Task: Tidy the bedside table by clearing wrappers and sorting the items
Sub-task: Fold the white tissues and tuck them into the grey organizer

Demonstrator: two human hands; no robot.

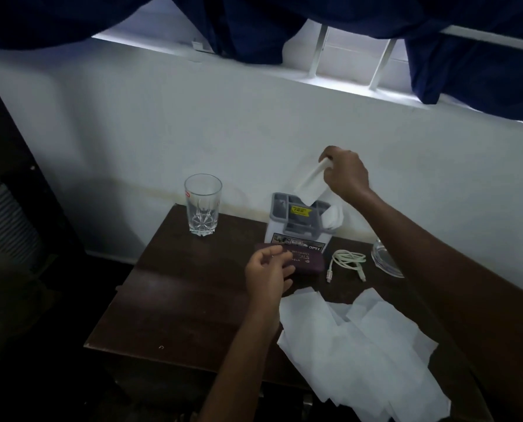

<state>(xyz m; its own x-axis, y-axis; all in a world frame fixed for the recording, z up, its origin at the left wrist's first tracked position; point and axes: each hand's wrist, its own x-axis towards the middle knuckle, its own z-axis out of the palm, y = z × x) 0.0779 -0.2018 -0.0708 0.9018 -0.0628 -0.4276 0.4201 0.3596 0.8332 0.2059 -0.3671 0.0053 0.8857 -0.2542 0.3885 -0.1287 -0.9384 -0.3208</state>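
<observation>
My right hand (347,173) pinches a white paper strip (310,185) whose lower end hangs into a grey and white organiser box (298,236) at the back of the dark wooden bedside table (175,300). My left hand (268,274) hovers with loosely curled fingers over a maroon case (307,263) that lies in front of the box, holding nothing. Several white paper sheets (360,354) lie spread over the table's front right corner. A coiled white cable (347,261) lies to the right of the case.
An empty drinking glass (202,204) stands at the table's back left. A clear glass object (386,260) sits at the right, partly hidden by my right arm. A white wall runs behind the table, with dark blue curtains (254,22) above. Dark furniture stands at the left.
</observation>
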